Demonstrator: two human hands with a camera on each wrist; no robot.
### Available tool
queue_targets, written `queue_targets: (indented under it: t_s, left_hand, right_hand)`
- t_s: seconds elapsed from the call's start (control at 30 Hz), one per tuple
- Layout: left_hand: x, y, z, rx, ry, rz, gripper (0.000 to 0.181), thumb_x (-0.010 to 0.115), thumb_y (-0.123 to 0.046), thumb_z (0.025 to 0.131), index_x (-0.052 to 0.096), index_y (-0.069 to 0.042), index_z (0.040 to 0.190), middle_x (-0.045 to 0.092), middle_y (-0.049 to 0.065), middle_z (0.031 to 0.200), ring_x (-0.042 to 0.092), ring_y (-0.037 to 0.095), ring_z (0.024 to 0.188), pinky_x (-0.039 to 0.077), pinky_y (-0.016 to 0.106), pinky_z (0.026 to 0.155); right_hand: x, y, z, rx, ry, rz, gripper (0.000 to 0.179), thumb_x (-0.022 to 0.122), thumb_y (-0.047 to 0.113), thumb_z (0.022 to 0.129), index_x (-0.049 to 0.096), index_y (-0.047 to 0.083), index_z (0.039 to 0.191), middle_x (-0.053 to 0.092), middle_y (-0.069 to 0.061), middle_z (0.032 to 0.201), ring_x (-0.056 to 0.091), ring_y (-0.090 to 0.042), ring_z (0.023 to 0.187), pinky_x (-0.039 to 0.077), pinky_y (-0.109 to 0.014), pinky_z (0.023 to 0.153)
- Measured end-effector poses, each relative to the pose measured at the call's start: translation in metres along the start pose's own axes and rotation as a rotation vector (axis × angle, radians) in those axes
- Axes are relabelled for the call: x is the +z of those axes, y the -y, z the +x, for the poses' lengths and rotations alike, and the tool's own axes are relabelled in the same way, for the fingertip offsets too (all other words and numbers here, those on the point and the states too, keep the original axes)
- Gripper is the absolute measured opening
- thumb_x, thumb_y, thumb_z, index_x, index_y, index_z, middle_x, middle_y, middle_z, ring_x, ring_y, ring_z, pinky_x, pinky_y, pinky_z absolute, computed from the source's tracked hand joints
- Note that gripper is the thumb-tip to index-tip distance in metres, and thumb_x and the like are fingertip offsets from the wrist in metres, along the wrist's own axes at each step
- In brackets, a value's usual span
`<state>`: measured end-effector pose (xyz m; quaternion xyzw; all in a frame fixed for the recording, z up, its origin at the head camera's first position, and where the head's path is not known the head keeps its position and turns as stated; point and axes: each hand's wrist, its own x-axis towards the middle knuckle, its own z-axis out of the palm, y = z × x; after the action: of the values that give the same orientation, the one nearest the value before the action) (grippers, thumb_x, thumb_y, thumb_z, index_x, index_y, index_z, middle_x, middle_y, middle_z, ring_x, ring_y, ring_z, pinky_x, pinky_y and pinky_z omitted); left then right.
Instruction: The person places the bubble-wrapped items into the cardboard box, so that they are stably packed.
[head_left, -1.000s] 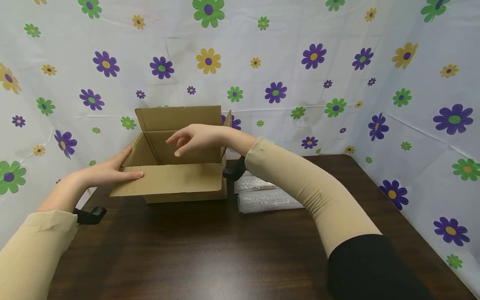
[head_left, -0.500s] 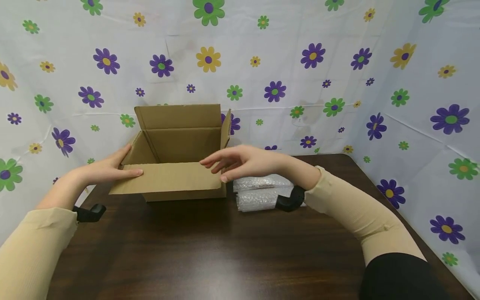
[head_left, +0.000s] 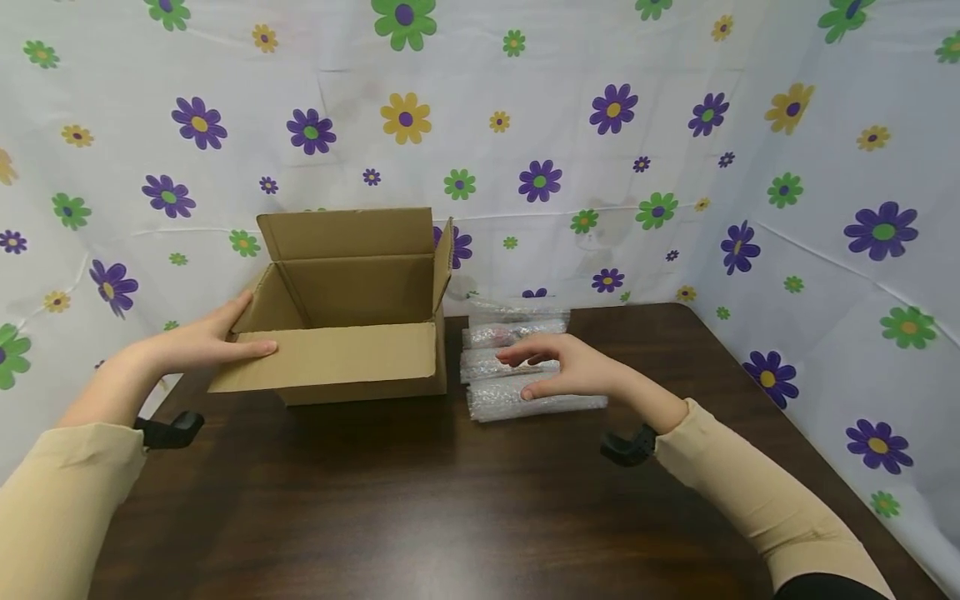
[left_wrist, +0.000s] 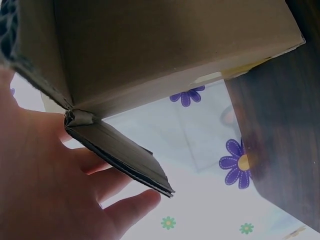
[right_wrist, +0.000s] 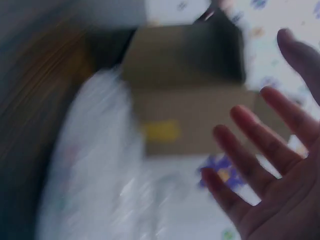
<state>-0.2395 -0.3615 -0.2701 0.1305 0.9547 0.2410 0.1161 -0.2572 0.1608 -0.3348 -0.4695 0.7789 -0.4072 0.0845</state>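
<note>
Toward the far left of a dark table (head_left: 390, 517), a box (head_left: 352, 292) stands open, its rear flap (head_left: 348, 235) and right flap (head_left: 442, 262) raised and its front flap (head_left: 352, 354) folded outward; the left hand (head_left: 202, 337) grips its near left corner, thumb on top of the front flap and fingers at the left side. Just right of the box lies a row of bubble-wrapped packs (head_left: 491, 400), above which the right hand (head_left: 573, 371) hovers, well opened with fingers parted, holding nothing. Behind hangs a white sheet (head_left: 570, 75) printed with flowers.
</note>
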Motion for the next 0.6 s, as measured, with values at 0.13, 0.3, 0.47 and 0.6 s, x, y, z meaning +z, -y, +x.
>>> queue_targets:
  t_s: [0.13,0.3,0.47,0.6]
  left_hand:
    - [0.000,-0.001,-0.001,0.009,-0.006,0.007,0.103,0.060,-0.040,0.094,-0.016,0.002,0.150,-0.007,0.036,0.153,-0.005,0.054,0.139,0.010,0.073,0.103]
    - [0.000,-0.002,-0.001,0.015,-0.008,0.014,0.103,0.060,-0.040,0.094,-0.015,0.003,0.150,-0.006,0.037,0.153,-0.006,0.055,0.139,0.010,0.073,0.103]
    - [0.000,-0.003,-0.001,0.025,-0.012,0.011,0.103,0.060,-0.040,0.094,-0.015,0.003,0.150,-0.005,0.038,0.152,-0.004,0.055,0.139,0.009,0.073,0.103]
    - [0.000,-0.004,-0.001,0.035,-0.015,0.014,0.104,0.061,-0.040,0.093,-0.014,0.004,0.150,-0.005,0.038,0.152,-0.004,0.055,0.139,0.009,0.072,0.104]
  right_hand:
    - [0.002,-0.031,-0.009,0.061,-0.057,-0.108,0.057,0.080,0.026,0.081,0.060,0.016,0.133,0.062,0.001,0.129,0.057,-0.017,0.116,0.043,-0.052,0.099]
    - [0.002,-0.051,-0.016,0.110,-0.064,-0.179,0.059,0.082,0.035,0.078,0.062,0.019,0.131,0.063,-0.001,0.126,0.057,-0.020,0.115,0.043,-0.052,0.097]
    - [0.002,-0.063,-0.019,0.130,-0.056,-0.227,0.061,0.083,0.040,0.075,0.063,0.018,0.129,0.064,0.003,0.124,0.056,-0.018,0.115,0.043,-0.049,0.097]
    - [0.000,-0.067,-0.021,0.162,-0.044,-0.235,0.062,0.083,0.041,0.074,0.065,0.015,0.127,0.063,0.003,0.124,0.056,-0.019,0.116,0.043,-0.048,0.098]
